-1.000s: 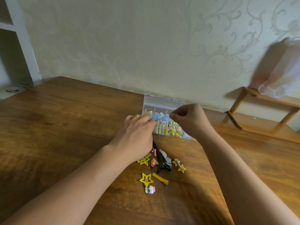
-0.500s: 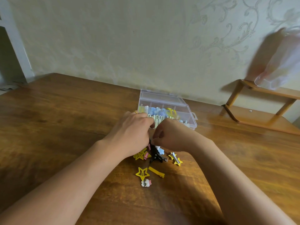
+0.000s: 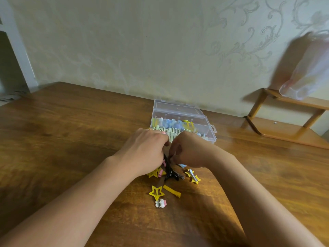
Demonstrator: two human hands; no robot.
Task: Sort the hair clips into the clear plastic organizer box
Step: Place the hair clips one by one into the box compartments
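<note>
Hair clips (image 3: 170,177) lie in a loose pile on the wooden desk (image 3: 71,132), just in front of the clear plastic organizer box (image 3: 206,129), which stands open near the wall with its lid (image 3: 174,106) folded back. Several of its compartments already hold pale yellow, blue and yellow clips. Within the pile, a black claw clip (image 3: 170,172) sits at the centre, touching pink clips on its left side. A yellow star clip (image 3: 156,192), a yellow bar clip (image 3: 171,191) and a small white-and-pink clip (image 3: 160,203) lie nearest the person, slightly apart from the rest; a double star clip (image 3: 193,176) lies to the right. Left hand (image 3: 146,150) is curled palm down over the far left edge of the pile, with a ring on one finger; what it grips cannot be told. Right hand (image 3: 188,150) is curled beside it, fingertips pinched together just above the black clip on something too small to identify. A wooden rack (image 3: 284,118) stands at the desk's far right, bearing a blurred plastic bag (image 3: 306,68).
</note>
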